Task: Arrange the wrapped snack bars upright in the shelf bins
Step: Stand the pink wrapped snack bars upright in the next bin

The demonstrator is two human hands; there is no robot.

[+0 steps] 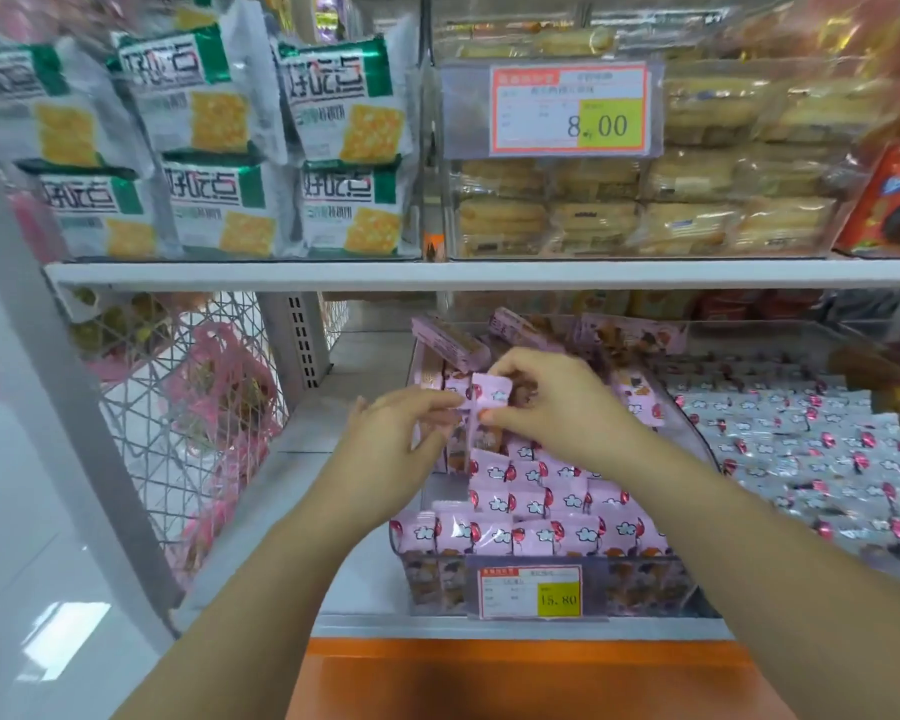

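Observation:
A clear shelf bin [694, 589] holds rows of pink wrapped snack bars [531, 532] standing upright near its front, with several lying loose at the back [450, 343]. Above the bin's middle, my left hand [393, 433] and my right hand [552, 397] meet. Both pinch one pink wrapped bar [492, 394], the left at its lower left edge, the right at its lower right corner and top. The bar stands roughly upright between my fingers.
To the right lies a bin of pale blue wrapped bars [801, 449]. A price tag [531, 592] hangs on the bin front. Cracker packs [214, 142] and cakes [645, 200] fill the upper shelf. A wire mesh basket [188, 407] stands at the left.

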